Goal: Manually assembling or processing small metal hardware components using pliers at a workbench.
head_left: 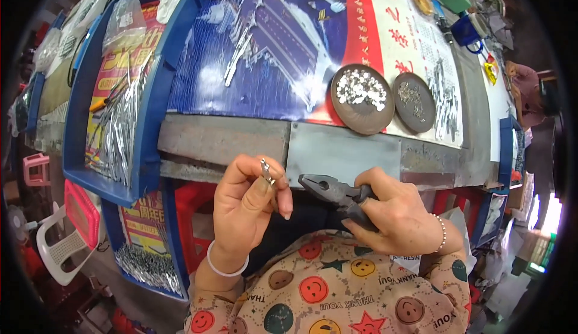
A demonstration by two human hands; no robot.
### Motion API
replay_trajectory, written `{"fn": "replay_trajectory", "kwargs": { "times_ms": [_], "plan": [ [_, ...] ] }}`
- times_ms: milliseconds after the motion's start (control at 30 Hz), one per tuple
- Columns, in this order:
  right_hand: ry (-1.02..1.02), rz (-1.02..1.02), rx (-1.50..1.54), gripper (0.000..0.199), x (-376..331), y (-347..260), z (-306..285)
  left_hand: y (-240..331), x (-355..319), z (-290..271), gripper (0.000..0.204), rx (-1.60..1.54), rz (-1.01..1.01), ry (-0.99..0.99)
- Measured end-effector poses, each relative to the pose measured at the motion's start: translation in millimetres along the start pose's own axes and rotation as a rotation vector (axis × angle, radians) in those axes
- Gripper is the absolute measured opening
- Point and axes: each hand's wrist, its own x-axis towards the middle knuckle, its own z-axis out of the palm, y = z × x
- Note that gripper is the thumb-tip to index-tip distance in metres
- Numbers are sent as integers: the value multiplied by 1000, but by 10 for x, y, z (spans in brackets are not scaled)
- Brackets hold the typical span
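Observation:
My left hand (244, 198) is closed, pinching a small shiny metal piece (265, 170) between thumb and fingers; its exact kind is too small to make out. Black combination pliers (331, 191) are gripped in my right hand (400, 213), their jaws pointing left toward my left hand but apart from the piece. Both hands hover just in front of the bench edge. Beyond them, a brown dish (358, 124) holds many round silvery discs. Beside it, a smaller brown dish (416, 124) holds tiny metal bits.
A blue tray (158, 90) with metal strips (123, 132) stands at left; a lower tray (168, 238) holds more metal pieces. Strips (445, 102) lie right of the dishes. A grey metal plate (343, 156) fronts the bench; a blue mug (466, 31) stands far right.

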Motion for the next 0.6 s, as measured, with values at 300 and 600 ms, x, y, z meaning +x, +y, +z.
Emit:
{"fn": "replay_trajectory", "kwargs": {
  "times_ms": [300,600],
  "plan": [
    [-115,-53,-39,29,-257,57,294,-120,-487,-79,15,-244,-354,171],
    [-155,-114,-51,32,-342,77,355,-150,-609,24,12,-125,-420,224]
  ]
}}
